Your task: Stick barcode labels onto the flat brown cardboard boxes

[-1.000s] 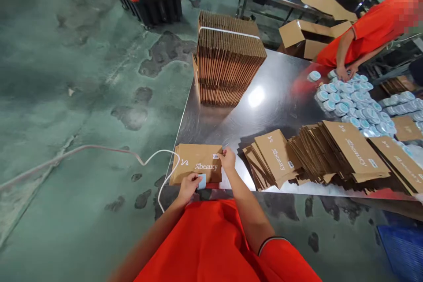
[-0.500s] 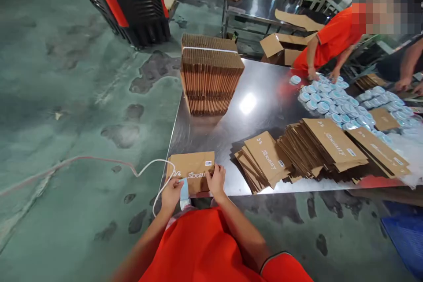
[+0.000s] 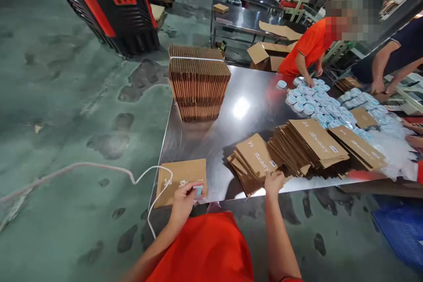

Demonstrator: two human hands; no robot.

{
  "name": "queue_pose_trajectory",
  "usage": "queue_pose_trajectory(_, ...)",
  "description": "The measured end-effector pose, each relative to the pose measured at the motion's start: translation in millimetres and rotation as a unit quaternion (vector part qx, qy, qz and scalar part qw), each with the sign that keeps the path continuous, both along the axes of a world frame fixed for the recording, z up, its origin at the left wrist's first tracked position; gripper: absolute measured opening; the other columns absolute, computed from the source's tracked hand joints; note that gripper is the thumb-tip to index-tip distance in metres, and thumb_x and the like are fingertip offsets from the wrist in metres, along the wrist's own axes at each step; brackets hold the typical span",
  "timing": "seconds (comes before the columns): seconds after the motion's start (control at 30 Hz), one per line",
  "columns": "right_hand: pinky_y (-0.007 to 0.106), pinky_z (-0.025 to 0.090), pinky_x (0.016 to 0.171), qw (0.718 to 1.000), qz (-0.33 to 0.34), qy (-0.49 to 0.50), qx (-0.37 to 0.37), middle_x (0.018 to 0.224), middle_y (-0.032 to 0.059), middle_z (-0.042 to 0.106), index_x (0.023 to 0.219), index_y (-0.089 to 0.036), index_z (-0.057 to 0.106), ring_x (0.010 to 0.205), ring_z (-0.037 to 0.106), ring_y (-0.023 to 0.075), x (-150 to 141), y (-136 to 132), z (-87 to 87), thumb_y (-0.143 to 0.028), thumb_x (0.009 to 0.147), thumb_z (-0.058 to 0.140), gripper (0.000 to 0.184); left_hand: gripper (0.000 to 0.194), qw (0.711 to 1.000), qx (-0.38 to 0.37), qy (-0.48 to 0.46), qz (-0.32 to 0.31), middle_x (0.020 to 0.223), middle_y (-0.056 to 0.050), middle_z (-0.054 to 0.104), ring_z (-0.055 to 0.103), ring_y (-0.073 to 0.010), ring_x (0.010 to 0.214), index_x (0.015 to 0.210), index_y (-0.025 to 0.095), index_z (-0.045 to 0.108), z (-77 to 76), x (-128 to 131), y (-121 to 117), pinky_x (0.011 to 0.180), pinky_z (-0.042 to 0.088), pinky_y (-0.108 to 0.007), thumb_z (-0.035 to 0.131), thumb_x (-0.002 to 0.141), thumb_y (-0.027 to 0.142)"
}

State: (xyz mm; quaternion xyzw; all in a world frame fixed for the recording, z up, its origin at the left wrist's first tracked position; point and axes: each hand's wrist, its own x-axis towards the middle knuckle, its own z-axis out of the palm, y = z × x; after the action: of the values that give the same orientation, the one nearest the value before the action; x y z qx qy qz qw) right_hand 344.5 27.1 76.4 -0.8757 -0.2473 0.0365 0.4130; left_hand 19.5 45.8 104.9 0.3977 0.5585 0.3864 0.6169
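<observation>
My left hand (image 3: 183,200) rests over a flat kraft mailer (image 3: 180,183) at the near edge of the steel table, pinching a small pale blue piece (image 3: 198,191). The mailer's printed wordmark is partly hidden by that hand. My right hand (image 3: 274,184) is at the near corner of a stack of flat "Sbeauty" kraft mailers (image 3: 254,158), and I cannot tell whether it grips them. Farther right lie more stacked mailers (image 3: 310,145) and many pale blue round tins (image 3: 313,101), which a co-worker's hand (image 3: 309,82) touches.
A tall strapped stack of corrugated card (image 3: 198,83) stands on the steel table (image 3: 238,128). Co-workers in orange (image 3: 307,48) and navy (image 3: 393,53) lean over the far side. An open carton (image 3: 264,56), a white cord (image 3: 155,176) and a blue crate (image 3: 399,233) are nearby.
My right hand has moved off the single mailer, rightward to the mailer stack. My left hand stays over the mailer with the blue piece. The view has swung, showing more of the far room.
</observation>
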Motion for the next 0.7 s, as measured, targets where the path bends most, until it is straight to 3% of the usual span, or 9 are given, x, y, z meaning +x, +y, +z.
queue_pose_trajectory(0.07, 0.045, 0.044, 0.084, 0.998, 0.02, 0.058, 0.0, 0.105, 0.0199, 0.059, 0.105, -0.01, 0.054, 0.099, 0.055, 0.0306, -35, -2, -3.3, -0.042, 0.066, 0.059, 0.051, 0.02, 1.0, -0.008, -0.009, -0.004, 0.083, -0.007, 0.074, 0.068, -0.0224, 0.079, 0.077, 0.018, 0.072, 1.0, 1, -1, 0.069, 0.053, -0.031, 0.059, 0.063, 0.023)
queue_pose_trajectory(0.13, 0.039, 0.048, 0.078, 0.978, 0.13, 0.163, 0.018, 0.103, 0.016, 0.061, 0.101, -0.013, 0.058, 0.091, 0.058, 0.0259, -86, -1, -2.8, -0.043, 0.068, 0.059, 0.044, 0.024, 0.999, -0.023, -0.04, -0.011, 0.091, -0.007, 0.074, 0.068, -0.0229, 0.083, 0.081, 0.017, 0.073, 2.3, 0, -2, 0.072, 0.053, -0.032, 0.059, 0.062, 0.023)
queue_pose_trajectory(0.23, 0.031, 0.049, 0.069, 0.893, 0.325, 0.311, 0.027, 0.087, 0.008, 0.065, 0.089, -0.017, 0.062, 0.079, 0.06, 0.0195, -156, 2, 8.1, -0.044, 0.078, 0.054, 0.031, 0.027, 0.998, -0.021, -0.05, -0.031, 0.1, -0.009, 0.073, 0.067, -0.0227, 0.09, 0.089, 0.017, 0.072, 4.7, -2, -2, 0.081, 0.051, -0.034, 0.059, 0.068, 0.027)
queue_pose_trajectory(0.3, 0.028, 0.048, 0.066, 0.841, 0.397, 0.367, 0.028, 0.078, 0.004, 0.064, 0.087, -0.018, 0.063, 0.071, 0.059, 0.016, -185, 4, 18.6, -0.043, 0.081, 0.055, 0.026, 0.026, 0.999, 0.002, -0.022, -0.033, 0.098, -0.009, 0.073, 0.065, -0.0226, 0.095, 0.091, 0.017, 0.07, 5.0, -4, -1, 0.087, 0.048, -0.034, 0.06, 0.069, 0.029)
queue_pose_trajectory(0.37, 0.025, 0.047, 0.063, 0.815, 0.43, 0.387, 0.026, 0.076, 0.0017, 0.063, 0.087, -0.019, 0.063, 0.066, 0.057, 0.0136, -198, 6, 27.6, -0.039, 0.079, 0.059, 0.022, 0.03, 1.0, 0.012, -0.011, -0.023, 0.095, -0.008, 0.072, 0.065, -0.0223, 0.094, 0.096, 0.017, 0.066, 3.3, -7, -1, 0.086, 0.049, -0.034, 0.062, 0.068, 0.031)
queue_pose_trajectory(0.43, 0.024, 0.045, 0.061, 0.812, 0.45, 0.372, 0.017, 0.074, 0.0005, 0.061, 0.082, -0.018, 0.064, 0.064, 0.055, 0.0123, -200, 8, 33.5, -0.036, 0.078, 0.06, 0.018, 0.033, 1.0, 0.004, -0.012, -0.013, 0.092, -0.007, 0.071, 0.065, -0.0216, 0.089, 0.097, 0.018, 0.063, -0.4, -10, -2, 0.081, 0.05, -0.033, 0.063, 0.068, 0.034)
queue_pose_trajectory(0.53, 0.023, 0.043, 0.06, 0.826, 0.467, 0.316, 0.009, 0.07, 0.0, 0.059, 0.071, -0.018, 0.063, 0.063, 0.053, 0.012, -200, 11, 36.7, -0.032, 0.078, 0.058, 0.017, 0.025, 1.0, -0.016, 0.01, -0.017, 0.08, -0.005, 0.069, 0.063, -0.0196, 0.075, 0.083, 0.018, 0.062, -7.3, -15, -3, 0.07, 0.05, -0.03, 0.062, 0.068, 0.039)
queue_pose_trajectory(0.7, 0.023, 0.043, 0.057, 0.834, 0.453, 0.316, 0.011, 0.069, -0.0006, 0.059, 0.073, -0.018, 0.064, 0.061, 0.052, 0.0118, -210, 12, 27.7, -0.032, 0.076, 0.06, 0.015, 0.024, 0.998, -0.018, 0.063, -0.016, 0.061, 0.002, 0.056, 0.049, -0.0134, 0.057, 0.067, 0.019, 0.058, -16.9, -20, -2, 0.055, 0.039, -0.024, 0.059, 0.07, 0.042)
